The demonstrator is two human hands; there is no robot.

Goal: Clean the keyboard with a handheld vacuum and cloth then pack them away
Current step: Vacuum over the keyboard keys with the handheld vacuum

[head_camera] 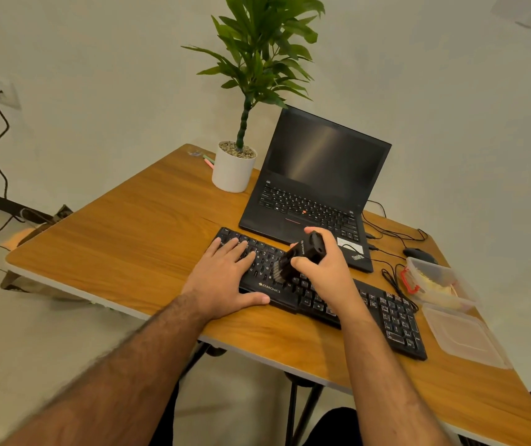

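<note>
A black keyboard (386,313) lies on the wooden desk (135,252) in front of a laptop. My left hand (225,278) rests flat on the keyboard's left end, fingers straight over the keys and thumb along the front edge. My right hand (328,265) grips a small black handheld vacuum (302,252), tilted down to the left. Its brush nozzle touches the keys in the middle of the keyboard. A yellowish cloth (434,284) lies inside a clear plastic container (463,284) to the right.
An open black laptop (315,175) stands behind the keyboard. A potted plant (235,169) is at the back. A black mouse (417,253) and its cables lie at the right. The container's clear lid (463,336) lies by the keyboard's right end.
</note>
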